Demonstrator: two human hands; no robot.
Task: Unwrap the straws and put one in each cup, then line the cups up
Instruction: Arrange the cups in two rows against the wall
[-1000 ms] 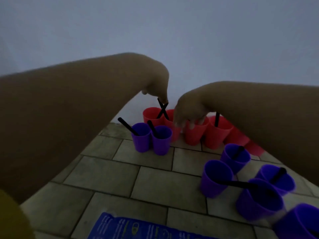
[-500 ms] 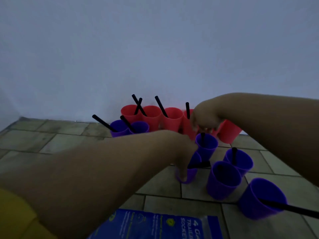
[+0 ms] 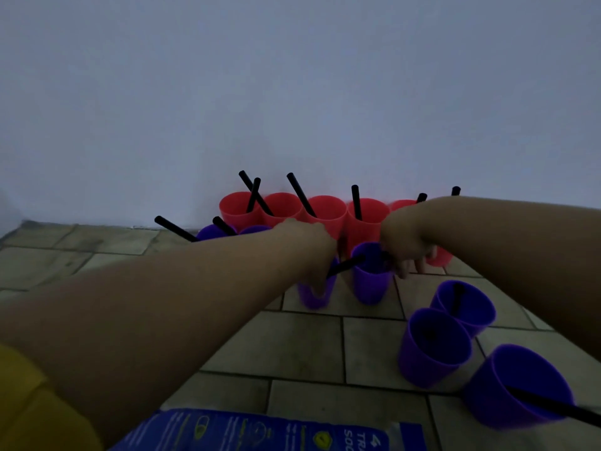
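Note:
Several red cups (image 3: 327,211) with black straws (image 3: 300,194) stand in a row against the wall. Two purple cups (image 3: 211,231) with straws sit at the row's left end, partly behind my left arm. My left hand (image 3: 309,237) reaches down and grips a purple cup (image 3: 313,294) whose straw (image 3: 344,265) leans right. Beside it, my right hand (image 3: 405,247) holds the rim of another purple cup (image 3: 370,281). Both cups stand on the floor just in front of the red row. Three more purple cups (image 3: 434,348) stand loose at the right, the nearest (image 3: 517,387) with a straw lying over its rim.
A blue plastic package (image 3: 260,431) lies at the bottom edge on the tiled floor (image 3: 292,343). The white wall (image 3: 292,109) rises right behind the red cups. My yellow sleeve (image 3: 29,405) shows at the lower left.
Both hands left the red row, took a purple cup each and have slid these forward toward the red cups. The view has tilted up.

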